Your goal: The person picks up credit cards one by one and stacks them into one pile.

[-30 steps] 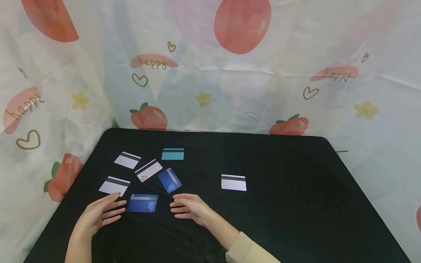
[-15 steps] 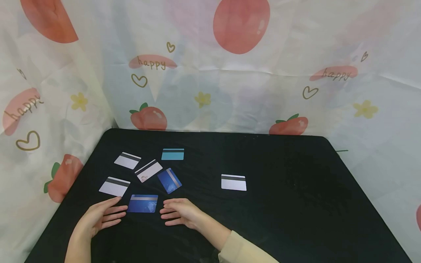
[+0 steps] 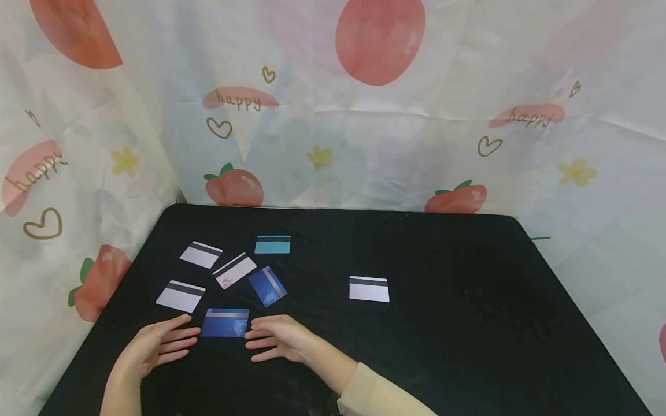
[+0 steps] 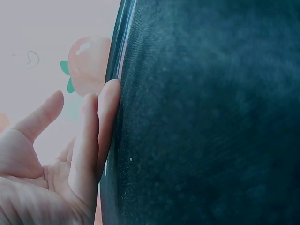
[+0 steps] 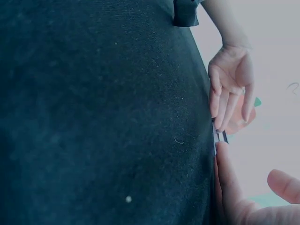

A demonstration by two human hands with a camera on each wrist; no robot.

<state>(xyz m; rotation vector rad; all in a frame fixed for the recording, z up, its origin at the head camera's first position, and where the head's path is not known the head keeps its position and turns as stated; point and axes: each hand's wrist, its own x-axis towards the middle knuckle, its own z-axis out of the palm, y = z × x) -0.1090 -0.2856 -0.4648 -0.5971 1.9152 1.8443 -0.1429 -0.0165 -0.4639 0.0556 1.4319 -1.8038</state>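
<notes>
In the head view a blue card (image 3: 225, 323) with a silvery stripe lies flat between the two hands. At its left edge is my left hand (image 3: 158, 345), fingers extended and apart, holding nothing. From the other side my right hand (image 3: 281, 340) comes up to the card's right edge, its fingers spread and straight. Just beyond the left fingertips lies a white card (image 3: 180, 296) with a dark stripe. The left wrist view shows the left hand (image 4: 70, 159) low beside the black tabletop. Both hands appear in the right wrist view, the right hand (image 5: 248, 201) nearest.
Further back lie another blue card (image 3: 267, 286), a striped white card (image 3: 201, 254), a white card with a small print (image 3: 234, 271) and a turquoise card (image 3: 273, 245). One white card (image 3: 369, 289) sits apart to the right. A patterned curtain (image 3: 322, 115) borders the black table (image 3: 468, 323).
My right hand has moved left and slightly nearer the body, up to the blue card's right edge. The left hand has drawn back a little from the white card. The cards stay put.
</notes>
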